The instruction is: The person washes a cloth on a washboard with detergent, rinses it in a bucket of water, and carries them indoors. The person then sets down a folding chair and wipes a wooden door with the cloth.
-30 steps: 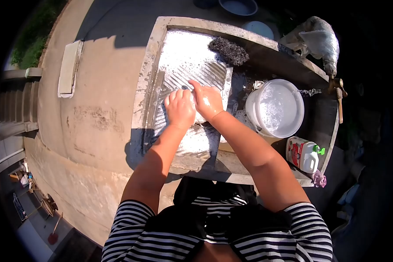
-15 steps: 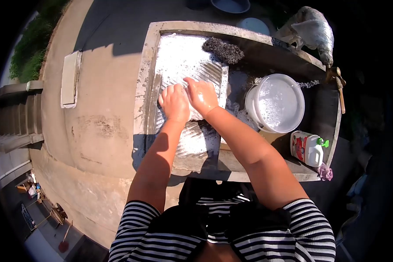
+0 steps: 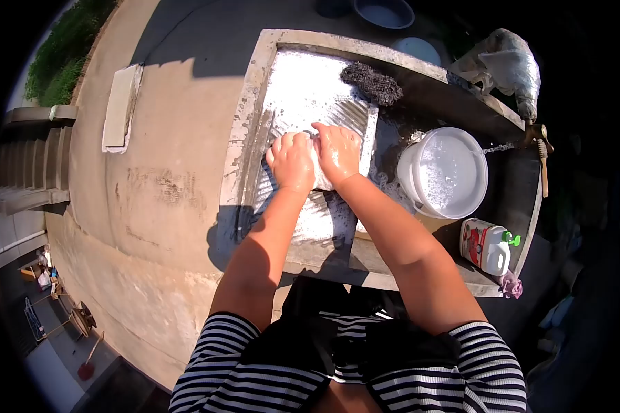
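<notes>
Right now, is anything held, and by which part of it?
The left hand and right hand clasp a white bundle, probably cloth, between them; the exact part gripped is hidden.

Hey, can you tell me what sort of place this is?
Probably an outdoor washing spot in a yard: a concrete basin with a foam-covered, ridged scrubbing surface, a tap running towards a bucket, and sunlit, hard ground alongside.
</notes>
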Tool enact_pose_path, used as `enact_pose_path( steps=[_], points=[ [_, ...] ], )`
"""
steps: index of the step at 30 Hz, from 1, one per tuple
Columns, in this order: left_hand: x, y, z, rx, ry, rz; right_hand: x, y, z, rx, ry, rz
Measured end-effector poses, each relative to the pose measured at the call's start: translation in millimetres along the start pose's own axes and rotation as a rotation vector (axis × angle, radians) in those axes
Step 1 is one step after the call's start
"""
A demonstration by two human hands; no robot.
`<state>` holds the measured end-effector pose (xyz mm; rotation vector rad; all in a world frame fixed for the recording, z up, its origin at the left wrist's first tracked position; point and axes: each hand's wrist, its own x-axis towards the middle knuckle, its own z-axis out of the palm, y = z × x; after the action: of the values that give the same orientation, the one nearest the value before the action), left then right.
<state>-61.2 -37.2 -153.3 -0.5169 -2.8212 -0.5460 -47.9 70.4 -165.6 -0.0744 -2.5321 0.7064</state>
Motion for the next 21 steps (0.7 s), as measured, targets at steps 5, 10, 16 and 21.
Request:
enact_pose_path(
  steps=[5,10,16,21],
  points=[
    [-106.2,11.5,-32.2,-0.106,-0.112,0.052,-73.5,-35.7,-67.9,0.148,-0.464,0.001],
    [-7.4,-3.5,-4.6,-0.048,-0.061,0.085,-4.0,-3.7,-10.0,0.142,-0.329,0.093],
    [-62.9,8.9,-25.4,-0.077,-0.117,-0.038,-44.1,-23.1,-39.6,0.110,-0.248,0.110],
    [-61.2,-2.3,-15.9,-0.122,-0.162,0.086,-42.6,-18.6,-37.1,0.179,-0.423,0.000]
  ],
)
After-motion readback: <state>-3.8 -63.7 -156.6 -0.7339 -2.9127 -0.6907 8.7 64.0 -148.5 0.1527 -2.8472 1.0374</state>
